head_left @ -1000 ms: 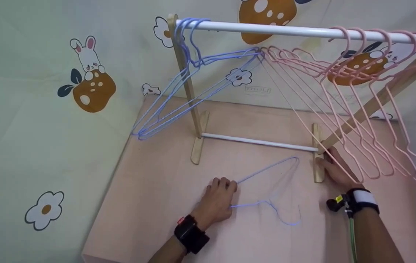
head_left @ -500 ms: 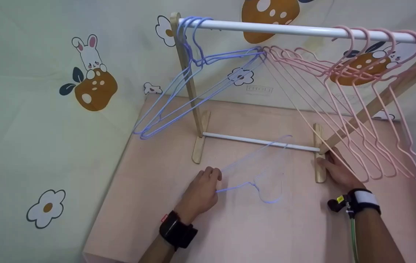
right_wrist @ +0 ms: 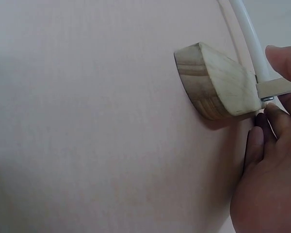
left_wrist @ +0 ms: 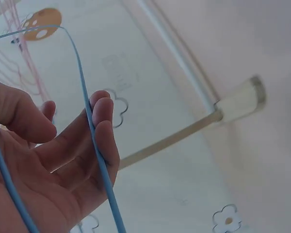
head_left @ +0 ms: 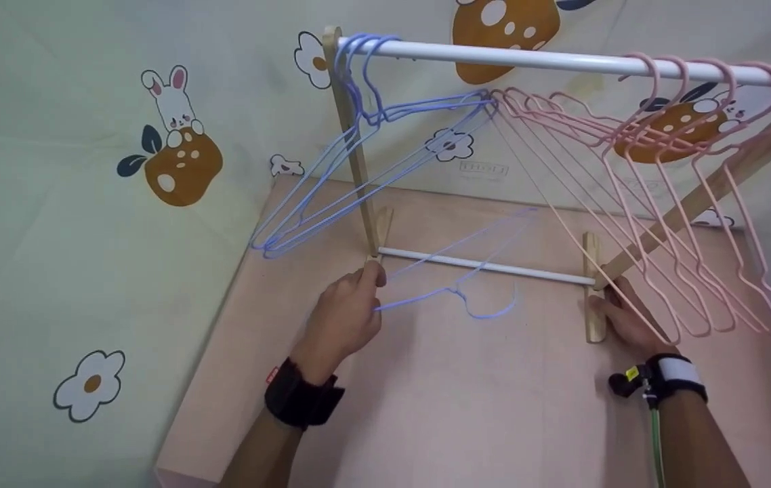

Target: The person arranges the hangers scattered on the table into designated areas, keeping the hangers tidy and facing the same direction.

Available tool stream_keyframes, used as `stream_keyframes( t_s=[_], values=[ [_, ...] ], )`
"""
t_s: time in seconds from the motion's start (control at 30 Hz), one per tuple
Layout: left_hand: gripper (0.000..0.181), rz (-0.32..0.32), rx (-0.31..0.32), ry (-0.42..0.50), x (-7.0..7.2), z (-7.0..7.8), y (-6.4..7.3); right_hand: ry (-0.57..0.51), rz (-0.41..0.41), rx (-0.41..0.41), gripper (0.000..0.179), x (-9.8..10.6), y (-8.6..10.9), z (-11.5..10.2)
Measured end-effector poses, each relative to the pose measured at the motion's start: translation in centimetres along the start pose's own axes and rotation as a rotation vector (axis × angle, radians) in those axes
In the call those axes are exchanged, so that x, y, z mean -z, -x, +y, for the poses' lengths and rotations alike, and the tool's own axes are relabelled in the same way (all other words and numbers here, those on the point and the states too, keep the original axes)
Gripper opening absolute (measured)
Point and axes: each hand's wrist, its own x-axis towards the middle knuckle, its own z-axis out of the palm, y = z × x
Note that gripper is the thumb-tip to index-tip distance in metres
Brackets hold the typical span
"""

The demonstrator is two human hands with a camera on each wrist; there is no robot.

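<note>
My left hand (head_left: 345, 315) holds a blue wire hanger (head_left: 419, 298) in the air in front of a small clothes rack (head_left: 514, 57). The hanger's hook points right. In the left wrist view, bent fingers curl over one blue wire (left_wrist: 101, 162) while the thumb lies by the other. My right hand (head_left: 629, 322) grips the base of the rack's right post (head_left: 683, 213). The right wrist view has the thumb on one side of that post and the fingers on the other, beside the wooden foot (right_wrist: 233, 82).
Blue hangers (head_left: 440, 103) hang at the left end of the white top rail, several pink hangers (head_left: 622, 203) at the right. A lower white bar (head_left: 494, 266) joins the wooden feet. The rack stands on a pale pink table (head_left: 467, 407) against a patterned wall cloth (head_left: 40, 237).
My left hand has moved up and to the left with the blue hanger, from low over the table to beside the rack's left foot. The right hand keeps its place.
</note>
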Motion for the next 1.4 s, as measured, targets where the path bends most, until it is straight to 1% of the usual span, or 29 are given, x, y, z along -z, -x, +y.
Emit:
stream_keyframes(
  t_s=[0.13,0.23,0.37,0.53,0.67,0.77,0.83,0.93,1.07,1.17,1.23,1.4],
  values=[
    [0.027,0.055,0.016,-0.003,1.9,-0.2,-0.9,0.007,-0.004,-0.013,0.091,0.0,0.1,-0.3],
    [0.023,0.088,0.038,-0.021,3.2,-0.4,-1.6,0.002,-0.016,-0.033,0.089,-0.2,0.3,-0.6],
    [0.018,0.146,0.048,-0.042,4.9,-0.6,-2.2,-0.007,-0.032,-0.037,0.087,-0.2,0.2,-0.7],
    [0.014,0.227,0.09,-0.043,7.0,-0.6,-3.1,0.003,-0.045,-0.048,0.088,0.0,0.4,-0.9],
    [0.011,0.305,0.13,-0.017,8.1,-0.2,-4.1,-0.002,-0.04,-0.043,0.09,0.0,0.5,-0.9],
    [0.011,0.333,0.184,-0.007,8.4,0.3,-4.9,0.005,-0.022,-0.013,0.089,-0.1,0.4,-0.7],
    [0.011,0.332,0.225,-0.007,8.3,0.6,-5.4,0.018,-0.008,0.0,0.088,-0.2,0.4,-0.5],
    [0.011,0.306,0.28,-0.003,8.2,1.1,-6.1,0.039,0.005,0.009,0.087,-0.2,0.4,-0.2],
    [0.015,0.241,0.345,0.014,8.2,1.8,-6.8,0.013,0.006,0.027,0.087,-0.2,0.4,0.0],
    [0.021,0.201,0.385,0.032,8.4,2.2,-7.2,0.014,0.007,0.035,0.087,-0.2,0.4,0.0],
    [0.023,0.182,0.405,0.05,8.5,2.5,-7.5,0.022,0.002,0.023,0.087,-0.2,0.4,0.1],
    [0.022,0.185,0.402,0.079,8.8,2.7,-8.1,-0.006,-0.018,0.006,0.088,-0.2,0.2,-0.1]
  ],
)
